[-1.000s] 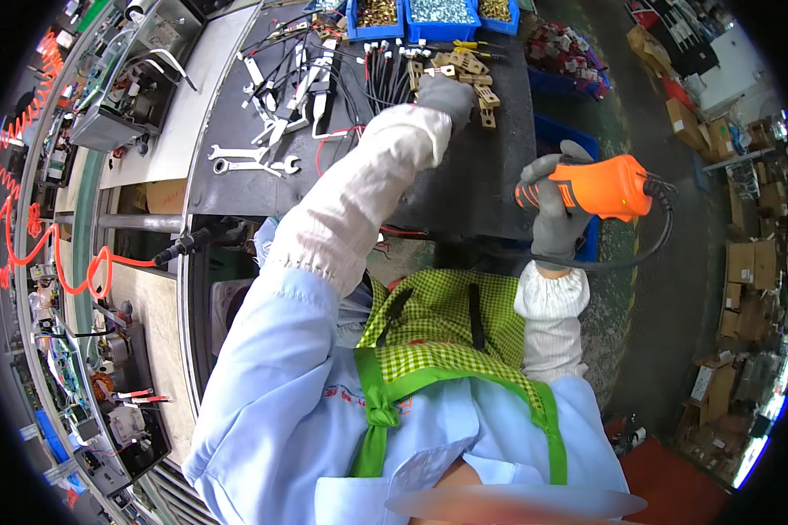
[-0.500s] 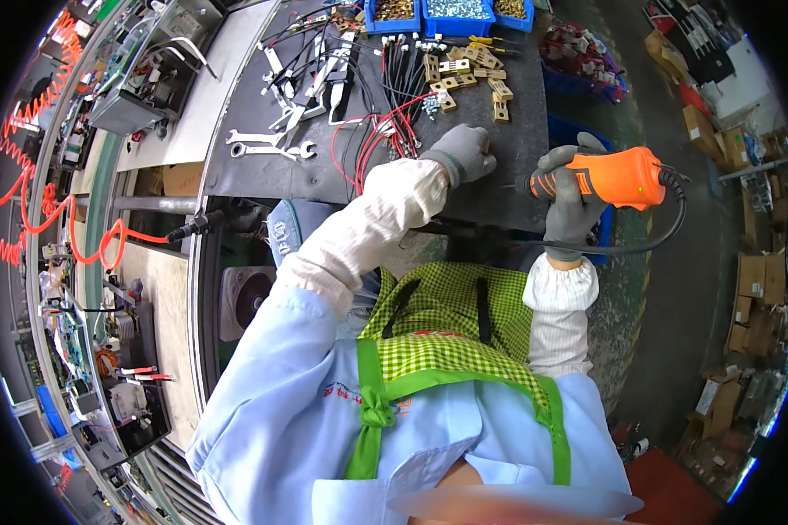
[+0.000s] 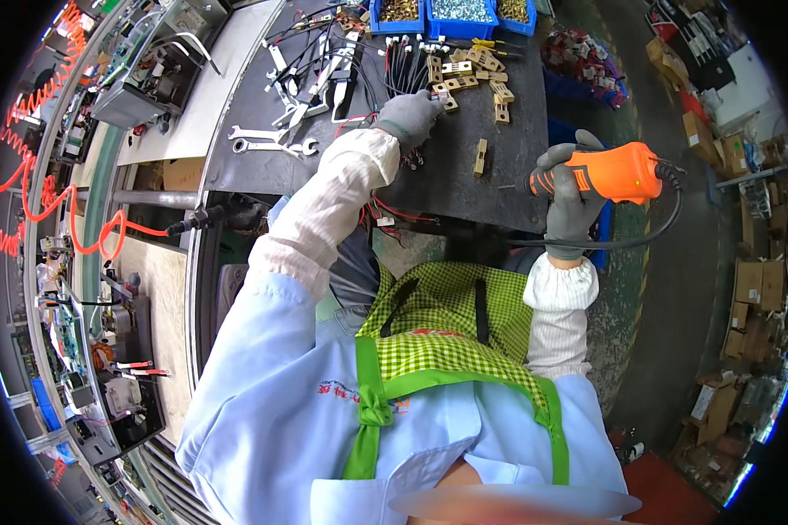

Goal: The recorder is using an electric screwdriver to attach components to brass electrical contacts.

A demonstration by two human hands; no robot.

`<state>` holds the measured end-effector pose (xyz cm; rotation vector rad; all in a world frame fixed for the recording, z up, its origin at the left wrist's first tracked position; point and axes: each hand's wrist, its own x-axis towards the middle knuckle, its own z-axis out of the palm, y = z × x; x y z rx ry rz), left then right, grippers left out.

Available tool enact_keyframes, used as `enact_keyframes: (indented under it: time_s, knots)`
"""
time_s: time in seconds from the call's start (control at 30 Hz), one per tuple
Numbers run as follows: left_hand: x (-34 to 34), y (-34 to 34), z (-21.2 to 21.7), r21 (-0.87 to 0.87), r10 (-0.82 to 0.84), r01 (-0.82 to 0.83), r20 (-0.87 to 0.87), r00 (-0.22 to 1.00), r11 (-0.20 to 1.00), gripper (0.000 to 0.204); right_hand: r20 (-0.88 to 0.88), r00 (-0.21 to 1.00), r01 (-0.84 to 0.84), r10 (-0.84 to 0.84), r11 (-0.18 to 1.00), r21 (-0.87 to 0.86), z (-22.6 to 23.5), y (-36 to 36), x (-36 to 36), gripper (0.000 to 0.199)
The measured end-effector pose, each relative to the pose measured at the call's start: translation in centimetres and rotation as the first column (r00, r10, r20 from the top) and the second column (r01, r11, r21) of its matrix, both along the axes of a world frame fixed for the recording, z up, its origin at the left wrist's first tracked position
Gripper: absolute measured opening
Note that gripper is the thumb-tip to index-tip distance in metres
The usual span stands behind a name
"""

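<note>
My right hand point(image 3: 569, 188), in a grey glove, grips an orange electric screwdriver point(image 3: 617, 173) at the table's right edge, its thin bit pointing left. The gloved left hand point(image 3: 409, 118) reaches over the wire bundle, its fingers drawn together beside the brass blocks point(image 3: 464, 74). What its fingertips hold, if anything, is hidden. A single brass block point(image 3: 480, 157) stands apart on the dark tabletop, between my two hands. Black wires with white connectors point(image 3: 403, 66) lie beyond the left hand, and red wires point(image 3: 378, 210) run out below it at the table's front edge.
Blue bins point(image 3: 460, 19) of small metal parts line the far edge. Wrenches point(image 3: 271, 144) and more tools lie at the left. The screwdriver's black cable point(image 3: 639, 245) loops below my right hand. A bin of red parts point(image 3: 582, 66) stands beyond the table's right side.
My left hand has moved away and left, from the front of the tabletop to beside the brass blocks. A single brass block now shows where it was. The right hand stays nearly still.
</note>
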<state>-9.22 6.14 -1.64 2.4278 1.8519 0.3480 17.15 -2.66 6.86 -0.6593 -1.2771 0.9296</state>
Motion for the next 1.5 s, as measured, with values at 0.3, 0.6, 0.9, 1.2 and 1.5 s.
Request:
enact_keyframes:
  time_s: [0.3, 0.6, 0.9, 1.2, 1.5]
  knots:
    - [2.1, -2.5, 0.3, 0.074, -0.145, 0.128, 0.653, 0.744, 0.989, 0.017, -0.124, 0.991, 0.056, -0.049, 0.997, 0.052, 0.5, -0.6, -0.3, 0.047]
    - [7.6, -10.0, 3.7, -0.249, 0.561, 0.517, 0.536, -0.631, 0.819, 0.023, -0.323, 0.936, 0.045, 0.141, 0.861, 0.506, 4.2, 0.1, 0.5, 0.066]
    - [9.0, -11.6, 1.1, 0.189, 0.671, 0.673, 0.085, -0.736, 0.715, 0.034, -0.27, 0.949, 0.006, 0.164, 0.845, 0.534, 4.6, -0.8, 0.0, 0.066]
    - [8.8, -11.9, 1.7, 0.075, 0.703, 0.71, 0.098, -0.704, 0.701, 0.024, -0.135, 0.952, -0.134, 0.275, 0.77, 0.624, 4.1, -0.5, 0.2, 0.067]
    - [5.9, -11.9, 5.1, -0.402, 0.587, 0.542, 0.779, -0.221, 0.738, 0.038, -0.301, 0.95, 0.176, -0.087, 0.942, 0.284, 3.9, -0.7, 0.2, 0.069]
